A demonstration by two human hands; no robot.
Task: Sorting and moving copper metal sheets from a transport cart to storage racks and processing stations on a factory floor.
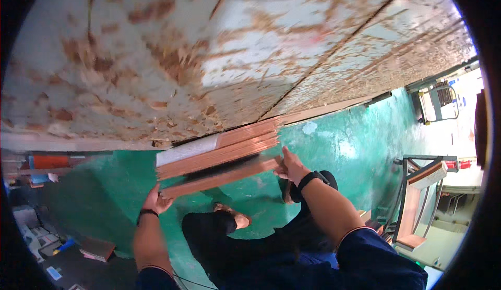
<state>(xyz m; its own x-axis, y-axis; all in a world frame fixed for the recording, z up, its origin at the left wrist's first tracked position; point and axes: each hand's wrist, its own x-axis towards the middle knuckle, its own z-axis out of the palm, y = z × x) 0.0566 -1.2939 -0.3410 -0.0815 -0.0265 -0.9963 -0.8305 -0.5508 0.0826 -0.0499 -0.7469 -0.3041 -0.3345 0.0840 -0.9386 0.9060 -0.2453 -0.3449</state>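
My left hand (pixel 157 200) grips the left end of a reddish-brown flat slab (pixel 222 177), with the thumb over its edge. At the opposite end, my right hand (pixel 291 166) is closed around the corner. The slab is held low above the floor, slightly tilted with its right end farther away; blur hides whether it is wood or cardboard. Just beyond it, a layered stack of similar reddish-brown sheets (pixel 229 153) leans beside the wall, with a pale white piece (pixel 188 149) along its back. A dark gap separates the slab from that stack.
A scuffed white and brown wall (pixel 250 55) rises in front. Below is a glossy green floor (pixel 334 139), with my feet close under the slab. To the right stand a dark metal frame with wooden parts (pixel 417 201) and a trolley (pixel 438 105). An orange item (pixel 51 161) lies left.
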